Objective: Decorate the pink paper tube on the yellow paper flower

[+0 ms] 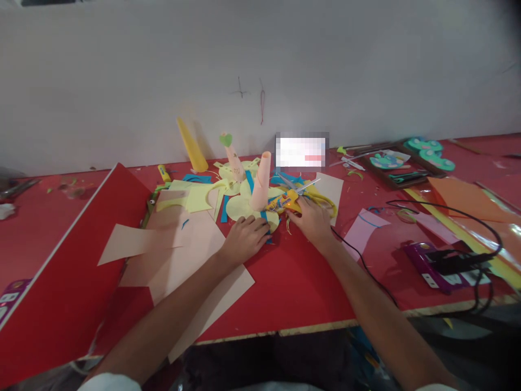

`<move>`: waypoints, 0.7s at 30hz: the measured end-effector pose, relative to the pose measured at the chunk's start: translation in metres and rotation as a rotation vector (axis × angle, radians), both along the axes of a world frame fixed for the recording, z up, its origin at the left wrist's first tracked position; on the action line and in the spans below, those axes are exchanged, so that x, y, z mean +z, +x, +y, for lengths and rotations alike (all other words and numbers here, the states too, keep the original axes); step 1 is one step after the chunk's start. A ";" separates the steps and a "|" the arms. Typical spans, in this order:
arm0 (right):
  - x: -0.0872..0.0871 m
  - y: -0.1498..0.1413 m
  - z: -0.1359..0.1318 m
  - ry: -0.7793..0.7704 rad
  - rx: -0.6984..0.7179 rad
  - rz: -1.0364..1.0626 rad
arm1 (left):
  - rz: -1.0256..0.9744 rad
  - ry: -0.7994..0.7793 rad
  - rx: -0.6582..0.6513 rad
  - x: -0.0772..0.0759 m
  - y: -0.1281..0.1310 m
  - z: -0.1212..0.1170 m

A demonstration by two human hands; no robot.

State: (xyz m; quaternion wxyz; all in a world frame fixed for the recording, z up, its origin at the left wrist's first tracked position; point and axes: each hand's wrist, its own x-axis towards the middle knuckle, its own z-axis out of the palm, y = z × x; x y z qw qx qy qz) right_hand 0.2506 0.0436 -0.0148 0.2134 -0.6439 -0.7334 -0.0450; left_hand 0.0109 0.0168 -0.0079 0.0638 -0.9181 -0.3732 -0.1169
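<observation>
A pale peach paper cone stands upright on a light-yellow paper flower base with blue strips. My left hand rests its lightly bent fingers on the front edge of this base. My right hand has its thumb and fingers closed around the end of a yellow printed tube, beside the base. Metal scissors blades stick out just beyond the right fingers; their handles are hard to make out. Behind stands a second peach cone, topped with a green heart.
A tall yellow cone leans near the wall. Peach paper sheets and a red board lie left. A blurred screen stands behind. Right are pink paper, a purple power strip with cables, and a brown tray.
</observation>
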 end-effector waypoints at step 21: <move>0.003 0.001 0.000 0.017 0.021 0.006 | -0.017 0.027 -0.003 -0.002 0.000 0.001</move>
